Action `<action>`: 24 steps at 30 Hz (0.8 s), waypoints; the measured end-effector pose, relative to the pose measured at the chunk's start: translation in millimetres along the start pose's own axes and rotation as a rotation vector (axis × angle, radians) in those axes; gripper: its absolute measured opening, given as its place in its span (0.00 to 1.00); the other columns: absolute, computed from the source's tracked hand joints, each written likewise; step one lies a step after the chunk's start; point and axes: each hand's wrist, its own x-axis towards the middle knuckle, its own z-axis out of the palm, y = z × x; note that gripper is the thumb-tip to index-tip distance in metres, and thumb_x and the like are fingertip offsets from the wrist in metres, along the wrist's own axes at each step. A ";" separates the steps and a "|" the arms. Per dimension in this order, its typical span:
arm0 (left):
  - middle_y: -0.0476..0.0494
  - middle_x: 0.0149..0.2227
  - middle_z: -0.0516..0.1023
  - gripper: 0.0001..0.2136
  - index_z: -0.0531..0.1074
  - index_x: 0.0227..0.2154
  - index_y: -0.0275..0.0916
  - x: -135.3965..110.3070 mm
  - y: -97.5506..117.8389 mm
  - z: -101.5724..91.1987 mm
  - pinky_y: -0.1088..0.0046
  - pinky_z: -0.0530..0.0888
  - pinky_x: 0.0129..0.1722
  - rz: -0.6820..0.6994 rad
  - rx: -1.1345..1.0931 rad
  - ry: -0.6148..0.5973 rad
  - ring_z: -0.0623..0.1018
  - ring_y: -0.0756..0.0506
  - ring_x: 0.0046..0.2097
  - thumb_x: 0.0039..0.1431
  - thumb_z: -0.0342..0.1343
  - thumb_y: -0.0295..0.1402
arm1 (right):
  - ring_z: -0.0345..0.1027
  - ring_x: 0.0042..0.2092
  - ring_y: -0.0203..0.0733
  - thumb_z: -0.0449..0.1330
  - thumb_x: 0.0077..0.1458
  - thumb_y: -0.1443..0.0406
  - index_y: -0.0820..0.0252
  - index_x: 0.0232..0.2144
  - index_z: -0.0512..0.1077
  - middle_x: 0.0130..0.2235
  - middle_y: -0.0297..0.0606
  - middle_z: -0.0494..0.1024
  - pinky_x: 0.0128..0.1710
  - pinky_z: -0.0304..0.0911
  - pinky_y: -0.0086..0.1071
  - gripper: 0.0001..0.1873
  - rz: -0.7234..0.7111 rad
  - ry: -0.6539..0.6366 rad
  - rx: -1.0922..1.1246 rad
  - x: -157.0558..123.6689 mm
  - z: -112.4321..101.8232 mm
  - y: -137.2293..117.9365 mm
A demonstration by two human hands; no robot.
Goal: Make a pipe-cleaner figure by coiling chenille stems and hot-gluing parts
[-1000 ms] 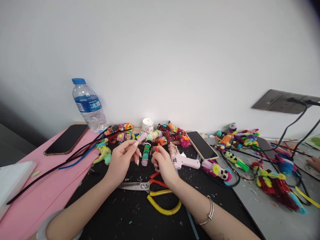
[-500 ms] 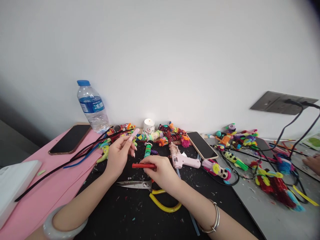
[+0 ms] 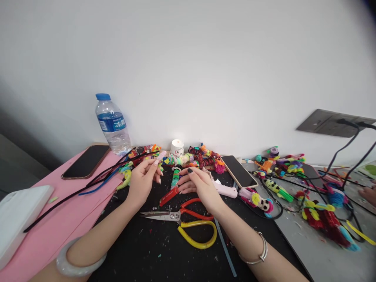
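Note:
My left hand (image 3: 143, 181) is raised just above the black mat and pinches a small pink fuzzy piece (image 3: 160, 156) between thumb and fingertips. My right hand (image 3: 200, 186) lies low over the mat with its fingers stretched out, holding nothing. Its fingertips are next to a green wrapped figure (image 3: 175, 176). A red stick (image 3: 168, 196) lies on the mat just in front of those fingers. The pink glue gun (image 3: 226, 191) rests behind the right hand, partly hidden by it.
Scissors with red and yellow handles (image 3: 188, 219) lie below the hands. A row of pipe-cleaner figures (image 3: 202, 156), a white jar (image 3: 177, 147), a water bottle (image 3: 113, 125) and two phones (image 3: 238, 171) (image 3: 86, 161) line the wall. Pink paper (image 3: 53, 227) is left; another person's hand (image 3: 368, 194) and cables are right.
My right hand picked up the red stick, then laid it on the mat and opened. The left hand lifted the pink piece slightly and stayed pinched on it.

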 end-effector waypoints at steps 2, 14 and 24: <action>0.53 0.23 0.71 0.09 0.70 0.34 0.36 0.0 -0.1 -0.3 0.77 0.66 0.22 -0.001 -0.003 -0.001 0.68 0.53 0.20 0.58 0.52 0.37 | 0.72 0.25 0.35 0.55 0.54 0.56 0.62 0.34 0.68 0.27 0.36 0.75 0.28 0.67 0.28 0.14 0.010 0.004 0.093 1.5 -2.8 -4.8; 0.52 0.26 0.73 0.11 0.67 0.37 0.39 -5.3 1.1 8.3 0.79 0.67 0.19 -0.204 -0.271 -0.051 0.70 0.54 0.19 0.54 0.57 0.38 | 0.74 0.35 0.40 0.48 0.59 0.59 0.63 0.36 0.70 0.35 0.42 0.77 0.37 0.69 0.33 0.15 0.015 -0.095 0.335 7.6 -6.4 -19.3; 0.56 0.26 0.70 0.12 0.66 0.38 0.40 -17.8 9.0 22.4 0.83 0.68 0.16 -0.388 -0.427 -0.152 0.69 0.58 0.16 0.54 0.58 0.38 | 0.72 0.40 0.44 0.51 0.57 0.52 0.61 0.40 0.69 0.39 0.43 0.74 0.27 0.71 0.32 0.20 -0.060 -0.270 0.255 13.2 -1.7 -18.6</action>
